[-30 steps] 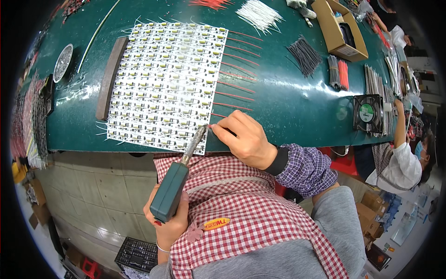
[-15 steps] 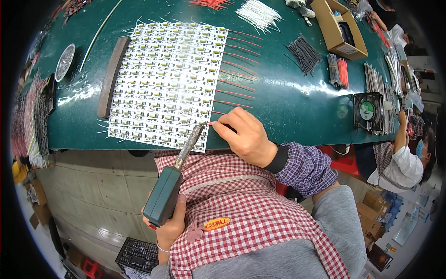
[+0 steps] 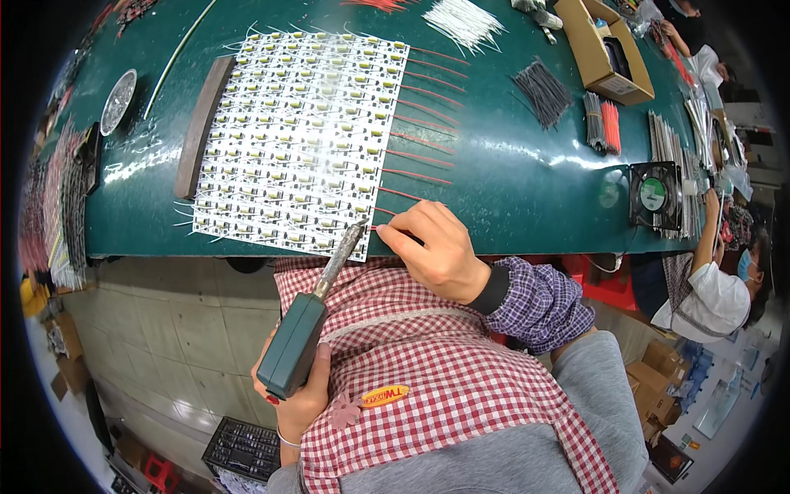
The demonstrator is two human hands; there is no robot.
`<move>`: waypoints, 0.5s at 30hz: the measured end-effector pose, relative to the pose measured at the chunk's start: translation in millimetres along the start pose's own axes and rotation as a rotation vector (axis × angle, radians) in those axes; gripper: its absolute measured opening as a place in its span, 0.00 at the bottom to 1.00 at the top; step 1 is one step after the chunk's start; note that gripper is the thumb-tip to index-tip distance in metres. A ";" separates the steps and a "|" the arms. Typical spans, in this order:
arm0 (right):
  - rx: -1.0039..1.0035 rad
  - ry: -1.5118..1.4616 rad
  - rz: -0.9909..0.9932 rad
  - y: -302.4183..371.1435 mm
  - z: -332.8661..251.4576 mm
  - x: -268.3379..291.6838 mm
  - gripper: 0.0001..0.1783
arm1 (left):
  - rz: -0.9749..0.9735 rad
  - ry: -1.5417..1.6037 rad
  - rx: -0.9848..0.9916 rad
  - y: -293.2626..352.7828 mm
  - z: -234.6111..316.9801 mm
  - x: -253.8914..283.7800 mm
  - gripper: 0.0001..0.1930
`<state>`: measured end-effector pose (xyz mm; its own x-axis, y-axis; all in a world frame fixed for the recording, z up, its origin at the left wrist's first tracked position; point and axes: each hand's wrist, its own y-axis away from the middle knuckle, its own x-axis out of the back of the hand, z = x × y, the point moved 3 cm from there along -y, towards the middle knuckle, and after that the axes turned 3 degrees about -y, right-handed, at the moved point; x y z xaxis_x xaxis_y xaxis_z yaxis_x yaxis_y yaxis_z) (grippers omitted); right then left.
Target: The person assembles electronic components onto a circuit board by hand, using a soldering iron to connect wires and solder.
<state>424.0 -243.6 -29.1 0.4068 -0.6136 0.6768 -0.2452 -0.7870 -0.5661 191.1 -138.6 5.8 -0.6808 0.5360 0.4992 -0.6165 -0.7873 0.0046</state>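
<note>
My left hand point(image 3: 311, 387) is wrapped around the dark green handle of a soldering iron point(image 3: 294, 344). The iron slants up and to the right, and its tip reaches the lower right corner of a white circuit board panel point(image 3: 284, 148). Rows of small yellow and black components cover the panel. At that same corner my right hand point(image 3: 436, 251) pinches a short red wire point(image 3: 374, 228), whose end meets the panel edge near the iron tip. More red wires point(image 3: 424, 152) stick out along the panel's right edge, and thin white wires show on its left side.
A dark bar point(image 3: 202, 128) lies along the panel's left edge. Beyond are a metal dish point(image 3: 118, 102), white wires point(image 3: 463, 23), black wires point(image 3: 541, 92) and a cardboard box point(image 3: 605, 53). To the right stands a small fan point(image 3: 656, 196); a co-worker point(image 3: 712, 288) sits past it.
My right hand and the iron tip have shifted slightly down the panel's right edge toward its corner. One more red wire now shows free above my right hand. The view has moved a little.
</note>
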 end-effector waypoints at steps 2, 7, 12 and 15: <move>0.004 -0.011 0.003 1.0 -1.0 -1.1 0.14 | -0.006 -0.007 -0.029 0.9 -1.0 0.4 0.12; -0.004 -0.008 0.002 1.4 -1.7 -1.7 0.14 | -0.064 0.015 -0.044 -2.2 0.5 -3.0 0.10; -0.003 -0.002 0.006 1.6 -1.5 -2.5 0.14 | -0.108 -0.051 -0.074 -5.2 7.5 -1.7 0.10; -0.005 0.008 0.002 0.2 -2.2 -1.5 0.14 | -0.100 -0.051 -0.046 -2.4 3.1 -1.3 0.11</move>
<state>421.4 -243.0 -29.2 0.3994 -0.6156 0.6793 -0.2501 -0.7861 -0.5653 194.7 -138.4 7.8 -0.5947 0.5944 0.5414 -0.6989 -0.7150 0.0173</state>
